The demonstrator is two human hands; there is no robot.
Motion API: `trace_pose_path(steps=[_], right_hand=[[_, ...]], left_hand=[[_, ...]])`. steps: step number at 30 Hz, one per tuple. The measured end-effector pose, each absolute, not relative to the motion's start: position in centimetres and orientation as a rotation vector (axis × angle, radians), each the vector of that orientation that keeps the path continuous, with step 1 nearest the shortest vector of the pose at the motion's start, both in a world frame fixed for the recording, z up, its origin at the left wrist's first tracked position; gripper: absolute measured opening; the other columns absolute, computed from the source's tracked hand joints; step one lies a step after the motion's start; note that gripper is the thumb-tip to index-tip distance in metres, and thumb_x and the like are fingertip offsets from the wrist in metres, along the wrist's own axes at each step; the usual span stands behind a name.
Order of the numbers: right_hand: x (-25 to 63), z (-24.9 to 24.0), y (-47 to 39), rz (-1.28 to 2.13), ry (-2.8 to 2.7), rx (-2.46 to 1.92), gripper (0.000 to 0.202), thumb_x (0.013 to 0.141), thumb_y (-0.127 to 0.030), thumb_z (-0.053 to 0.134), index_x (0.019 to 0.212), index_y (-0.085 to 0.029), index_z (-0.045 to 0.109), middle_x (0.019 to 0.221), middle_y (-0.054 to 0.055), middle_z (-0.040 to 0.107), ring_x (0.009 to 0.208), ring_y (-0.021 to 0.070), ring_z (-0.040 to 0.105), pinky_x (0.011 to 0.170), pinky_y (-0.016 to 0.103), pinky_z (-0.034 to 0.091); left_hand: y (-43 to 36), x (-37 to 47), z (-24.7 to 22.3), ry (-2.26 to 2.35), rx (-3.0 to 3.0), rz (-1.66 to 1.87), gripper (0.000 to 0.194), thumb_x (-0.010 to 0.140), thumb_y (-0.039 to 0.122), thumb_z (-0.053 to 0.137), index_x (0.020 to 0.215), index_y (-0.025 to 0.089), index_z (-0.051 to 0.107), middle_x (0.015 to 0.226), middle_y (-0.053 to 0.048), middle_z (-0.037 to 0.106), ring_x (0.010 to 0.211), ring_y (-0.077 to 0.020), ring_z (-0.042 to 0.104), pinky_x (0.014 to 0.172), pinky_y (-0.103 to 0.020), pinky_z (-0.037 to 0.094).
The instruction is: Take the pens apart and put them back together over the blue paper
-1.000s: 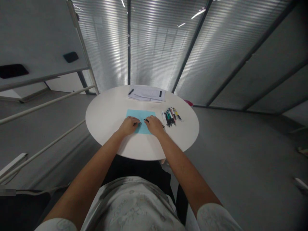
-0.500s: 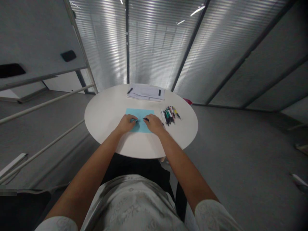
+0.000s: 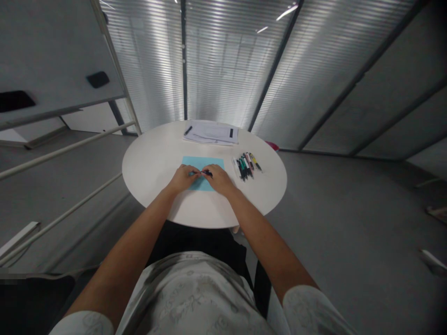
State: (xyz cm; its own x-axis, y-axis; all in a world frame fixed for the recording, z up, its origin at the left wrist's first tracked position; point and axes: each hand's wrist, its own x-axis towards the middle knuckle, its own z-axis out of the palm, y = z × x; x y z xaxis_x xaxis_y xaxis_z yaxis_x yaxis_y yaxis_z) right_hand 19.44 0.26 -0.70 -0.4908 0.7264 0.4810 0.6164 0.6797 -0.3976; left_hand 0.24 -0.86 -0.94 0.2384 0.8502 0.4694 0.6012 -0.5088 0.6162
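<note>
A light blue sheet (image 3: 204, 185) lies on the round white table (image 3: 153, 153). My left hand (image 3: 183, 177) is over its left part, fingers pinched on a small dark piece that is mostly hidden. Over the sheet's right part, my right hand (image 3: 220, 179) grips a dark pen part (image 3: 207, 173) between thumb and fingers. The fingertips of both hands meet or nearly meet, with the two pieces end to end between them. To the right of my right hand lies a row of several pens (image 3: 247, 166).
At the table's far edge is a stack of white papers (image 3: 211, 134) with a dark pen (image 3: 188, 130) on its left. A whiteboard frame (image 3: 115, 56) stands at the left. Window blinds (image 3: 216, 60) rise behind the table.
My right hand has moved left with its dark pen part, closing the gap to my left hand. My left hand has stayed nearly still.
</note>
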Motion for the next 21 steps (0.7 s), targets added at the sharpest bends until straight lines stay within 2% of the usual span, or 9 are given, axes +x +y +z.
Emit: trace_pose_path(steps=[9,14,21], right_hand=[[19.67,0.21,-0.42,0.239,-2.212,-1.038,0.026,0.096,-0.04,0.051,0.106,-0.021,0.066,0.1,0.006,0.065,0.096,0.0177,0.056,0.089,0.032,0.042],[20.0,0.15,-0.05,0.255,-2.255,-1.023,0.032,0.1,-0.038,0.042,0.116,-0.024,0.066,0.104,0.005,0.068,0.099,0.0179,0.057,0.092,0.033,0.041],[20.11,-0.2,0.19,0.279,-2.272,-1.016,0.034,0.101,-0.037,0.041,0.122,-0.027,0.067,0.105,0.004,0.069,0.099,0.0179,0.058,0.092,0.034,0.042]], left_hand=[[-0.67,0.0,-1.0,1.388,2.068,1.202,0.021,0.08,0.035,0.059,0.082,0.019,0.073,0.081,-0.004,0.074,0.078,-0.0179,0.067,0.08,-0.03,0.051],[-0.93,-0.07,-0.69,1.395,1.917,1.322,0.024,0.08,0.038,0.059,0.081,0.017,0.071,0.079,-0.004,0.073,0.074,-0.0161,0.065,0.07,-0.027,0.05],[-1.0,-0.1,-0.77,1.318,1.876,1.345,0.026,0.08,0.04,0.06,0.081,0.016,0.07,0.076,-0.003,0.069,0.07,-0.0142,0.062,0.066,-0.026,0.048]])
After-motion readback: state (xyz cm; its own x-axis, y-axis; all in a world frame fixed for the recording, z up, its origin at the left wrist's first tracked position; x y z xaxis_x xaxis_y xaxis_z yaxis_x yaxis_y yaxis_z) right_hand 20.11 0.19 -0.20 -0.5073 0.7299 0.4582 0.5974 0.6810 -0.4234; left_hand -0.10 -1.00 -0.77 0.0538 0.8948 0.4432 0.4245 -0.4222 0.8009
